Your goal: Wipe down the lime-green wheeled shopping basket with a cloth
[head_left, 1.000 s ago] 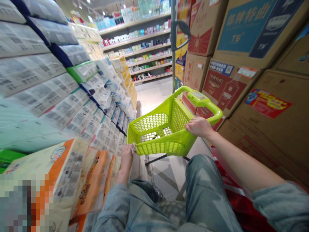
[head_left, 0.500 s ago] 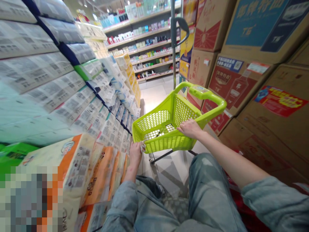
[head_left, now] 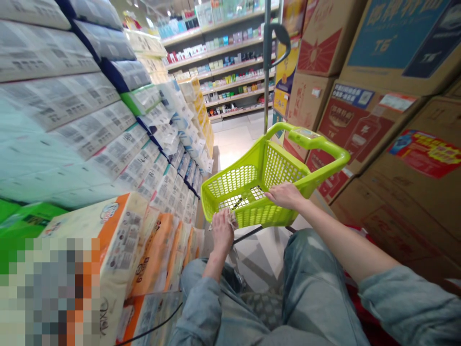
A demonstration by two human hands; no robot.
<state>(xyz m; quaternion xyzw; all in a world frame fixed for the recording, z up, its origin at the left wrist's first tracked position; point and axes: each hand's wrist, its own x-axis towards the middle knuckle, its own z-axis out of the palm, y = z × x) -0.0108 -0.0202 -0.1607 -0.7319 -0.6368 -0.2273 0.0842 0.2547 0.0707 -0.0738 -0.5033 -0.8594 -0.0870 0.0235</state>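
Note:
A lime-green plastic shopping trolley (head_left: 252, 182) stands in the aisle just ahead of my knees, its basket empty. My right hand (head_left: 286, 195) rests on the basket's near rim, fingers curled over the edge. My left hand (head_left: 222, 229) is closed on a small crumpled white cloth or tissue (head_left: 232, 220) and presses it against the near left corner of the basket. The trolley's green handle (head_left: 317, 144) rises on the right.
Stacked tissue packs (head_left: 108, 144) form a wall on the left, with orange-and-white packs (head_left: 118, 250) nearest. Brown cartons (head_left: 378, 96) pile up on the right. A grey pole (head_left: 267, 67) stands behind the trolley. Shelves of goods (head_left: 223, 62) cross the far end of the tiled aisle.
My left hand has moved right along the basket's near edge with the cloth. The trolley and right hand stay roughly in place while the view shifts slightly.

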